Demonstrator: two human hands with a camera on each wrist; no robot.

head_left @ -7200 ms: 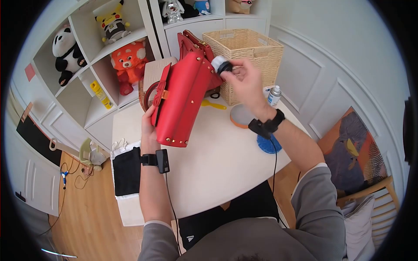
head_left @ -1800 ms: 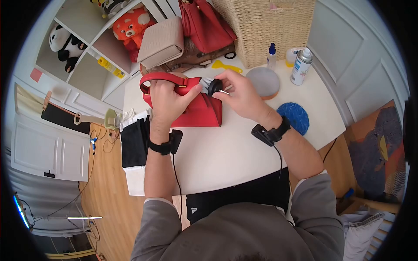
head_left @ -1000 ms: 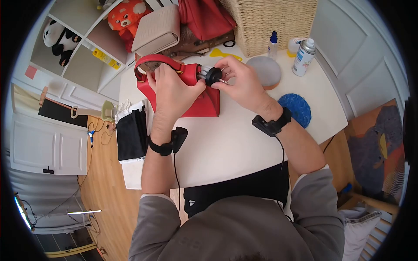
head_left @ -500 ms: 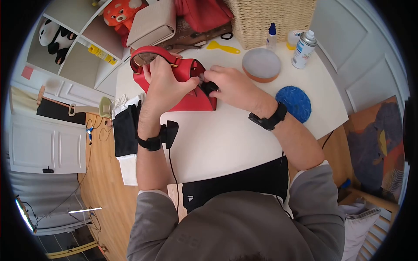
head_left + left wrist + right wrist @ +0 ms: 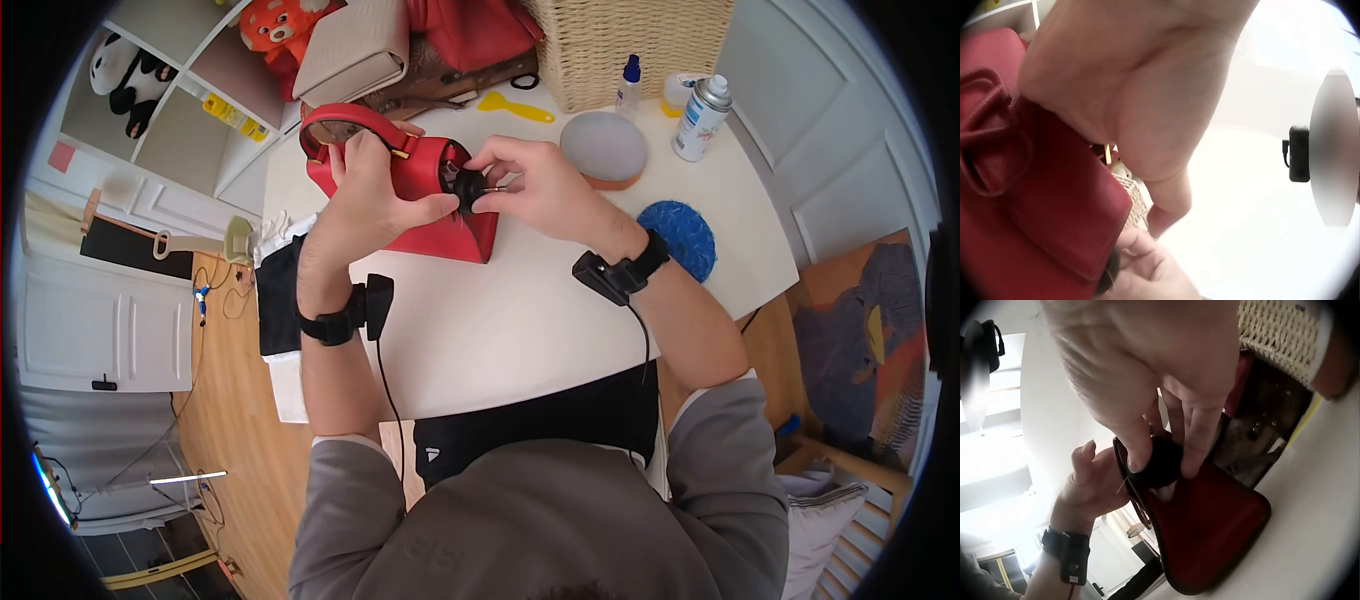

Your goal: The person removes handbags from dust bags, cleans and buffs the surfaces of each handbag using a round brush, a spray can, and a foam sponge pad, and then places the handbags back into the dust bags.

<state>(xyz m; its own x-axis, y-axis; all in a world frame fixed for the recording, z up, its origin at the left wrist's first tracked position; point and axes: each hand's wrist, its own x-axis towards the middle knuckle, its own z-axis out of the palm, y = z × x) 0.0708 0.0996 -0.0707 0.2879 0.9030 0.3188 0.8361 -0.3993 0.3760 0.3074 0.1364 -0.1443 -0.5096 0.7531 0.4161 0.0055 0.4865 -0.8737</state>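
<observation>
A red bag (image 5: 448, 238) is apparently gripped by the left hand's (image 5: 366, 208) partly hidden fingers, while a black brush (image 5: 466, 187) is pinched at its end by the right hand (image 5: 540, 190).

The black tool (image 5: 467, 187) is partly hidden by the right hand (image 5: 540, 190); the basket (image 5: 630, 55) is cut by the head view's top edge.

The red handbag (image 5: 416, 172) looks like smooth leather, the basket (image 5: 628, 45) rough wicker.
</observation>
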